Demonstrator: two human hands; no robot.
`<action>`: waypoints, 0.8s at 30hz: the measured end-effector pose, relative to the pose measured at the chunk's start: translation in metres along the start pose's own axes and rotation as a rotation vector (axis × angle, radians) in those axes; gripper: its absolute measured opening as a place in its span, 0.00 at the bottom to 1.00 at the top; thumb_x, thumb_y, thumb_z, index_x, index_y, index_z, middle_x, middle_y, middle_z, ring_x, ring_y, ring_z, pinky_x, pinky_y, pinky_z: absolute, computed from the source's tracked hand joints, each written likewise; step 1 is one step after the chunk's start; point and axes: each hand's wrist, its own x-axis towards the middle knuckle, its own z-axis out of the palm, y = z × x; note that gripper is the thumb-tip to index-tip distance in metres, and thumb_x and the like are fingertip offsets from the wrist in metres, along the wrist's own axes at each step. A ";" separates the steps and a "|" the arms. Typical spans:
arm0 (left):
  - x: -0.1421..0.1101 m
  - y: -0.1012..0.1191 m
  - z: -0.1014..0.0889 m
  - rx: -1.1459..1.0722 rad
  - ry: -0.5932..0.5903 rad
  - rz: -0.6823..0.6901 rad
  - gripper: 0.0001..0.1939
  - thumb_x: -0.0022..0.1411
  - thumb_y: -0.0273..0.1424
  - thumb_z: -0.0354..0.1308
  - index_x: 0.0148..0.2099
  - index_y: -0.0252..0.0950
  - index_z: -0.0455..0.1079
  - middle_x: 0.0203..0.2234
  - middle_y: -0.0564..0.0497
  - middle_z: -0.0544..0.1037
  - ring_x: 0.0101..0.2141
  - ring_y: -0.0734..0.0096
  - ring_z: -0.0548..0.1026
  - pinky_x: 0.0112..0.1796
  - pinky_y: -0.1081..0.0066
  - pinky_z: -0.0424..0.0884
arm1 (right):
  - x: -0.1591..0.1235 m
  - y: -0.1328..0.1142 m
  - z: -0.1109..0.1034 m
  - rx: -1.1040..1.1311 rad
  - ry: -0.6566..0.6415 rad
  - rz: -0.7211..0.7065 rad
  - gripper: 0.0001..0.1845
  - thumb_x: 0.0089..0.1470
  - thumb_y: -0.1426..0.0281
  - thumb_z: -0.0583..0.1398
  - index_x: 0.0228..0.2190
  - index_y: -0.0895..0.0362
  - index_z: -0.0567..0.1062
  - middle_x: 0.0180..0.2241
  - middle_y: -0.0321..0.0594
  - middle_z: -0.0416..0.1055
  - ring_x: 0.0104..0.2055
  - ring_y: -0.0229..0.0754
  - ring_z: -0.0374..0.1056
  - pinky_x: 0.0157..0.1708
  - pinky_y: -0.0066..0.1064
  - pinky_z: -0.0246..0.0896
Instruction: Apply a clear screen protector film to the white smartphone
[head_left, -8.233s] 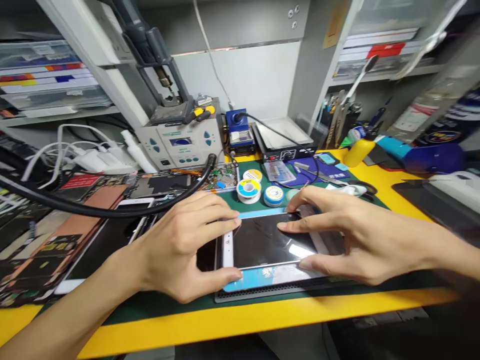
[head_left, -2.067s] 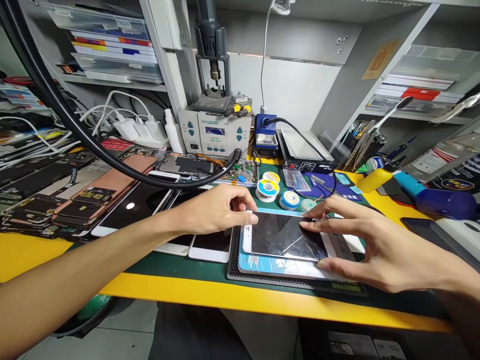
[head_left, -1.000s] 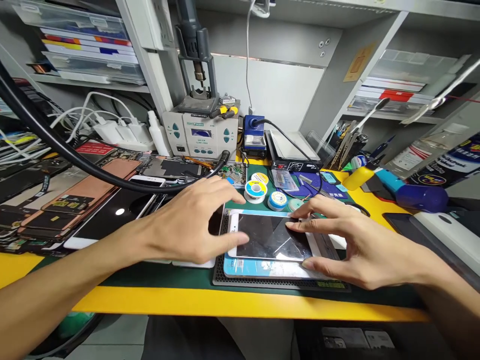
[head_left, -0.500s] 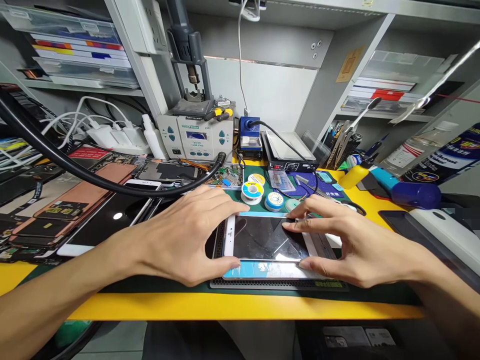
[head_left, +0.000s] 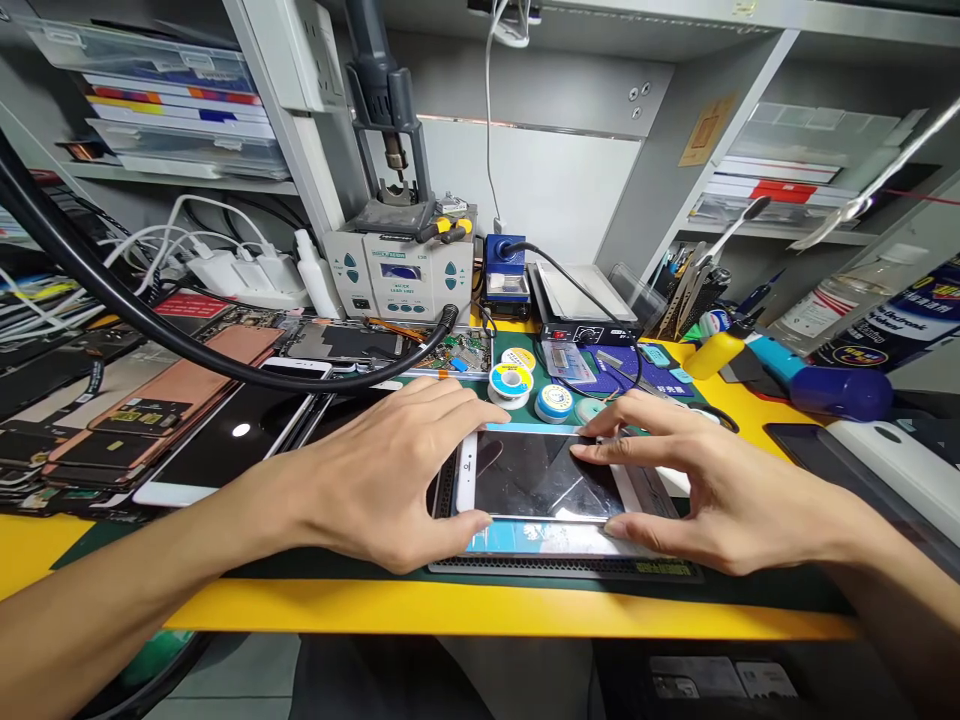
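Note:
A white-framed smartphone (head_left: 544, 478) lies flat, its dark glossy screen up, showing light streaks and marks. Beneath it is a light-blue patterned sheet (head_left: 517, 538) on a dark perforated plate (head_left: 540, 566). My left hand (head_left: 397, 480) spans the phone's left end, thumb at the near edge and index finger at the far edge. My right hand (head_left: 697, 480) grips its right part, the thumb on the near edge, one fingertip at the far edge and another resting on the glass. The other left fingers are partly hidden.
Opened phones and parts (head_left: 142, 410) cover the left. Behind stand solder spools (head_left: 511, 383), a grey rework station (head_left: 405, 265) and a blue soldering-iron stand (head_left: 506, 270). A thick black hose (head_left: 225, 365) arcs across the left. Bottles (head_left: 840, 300) stand at right; the yellow table edge (head_left: 510, 608) is in front.
The whole view has shifted slightly, so everything appears a little further right. Both hands keep their places on the phone, with no clear movement against it.

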 end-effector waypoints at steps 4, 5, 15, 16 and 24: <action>0.001 -0.001 -0.001 -0.026 0.002 0.013 0.28 0.59 0.38 0.64 0.58 0.28 0.69 0.46 0.41 0.78 0.48 0.53 0.75 0.57 0.52 0.68 | 0.001 0.000 0.000 0.005 -0.005 0.007 0.26 0.57 0.55 0.67 0.55 0.51 0.79 0.53 0.47 0.72 0.52 0.51 0.72 0.50 0.41 0.71; 0.001 -0.002 -0.001 -0.035 -0.001 0.012 0.27 0.59 0.38 0.64 0.57 0.29 0.70 0.44 0.42 0.78 0.46 0.53 0.75 0.56 0.52 0.68 | 0.001 0.000 0.000 0.004 -0.004 0.004 0.26 0.57 0.55 0.67 0.55 0.51 0.79 0.53 0.47 0.72 0.52 0.51 0.72 0.50 0.41 0.71; -0.001 -0.009 0.001 0.032 -0.045 0.111 0.25 0.63 0.40 0.61 0.59 0.35 0.76 0.41 0.42 0.75 0.42 0.53 0.72 0.47 0.51 0.68 | 0.000 0.000 0.000 -0.001 0.005 -0.005 0.26 0.57 0.55 0.67 0.55 0.51 0.79 0.53 0.47 0.72 0.52 0.51 0.72 0.50 0.41 0.71; -0.001 -0.009 0.002 0.030 -0.036 0.123 0.25 0.63 0.40 0.62 0.58 0.34 0.76 0.40 0.41 0.75 0.41 0.53 0.72 0.46 0.52 0.68 | 0.000 0.000 0.000 -0.001 0.007 -0.006 0.26 0.57 0.55 0.67 0.55 0.51 0.79 0.53 0.47 0.72 0.52 0.51 0.72 0.50 0.41 0.71; 0.001 -0.017 0.009 -0.019 0.048 0.176 0.24 0.61 0.39 0.63 0.56 0.33 0.78 0.40 0.41 0.75 0.39 0.56 0.72 0.43 0.55 0.69 | 0.000 0.000 -0.002 0.017 -0.027 0.030 0.28 0.55 0.53 0.68 0.55 0.51 0.79 0.54 0.48 0.72 0.54 0.53 0.72 0.53 0.43 0.70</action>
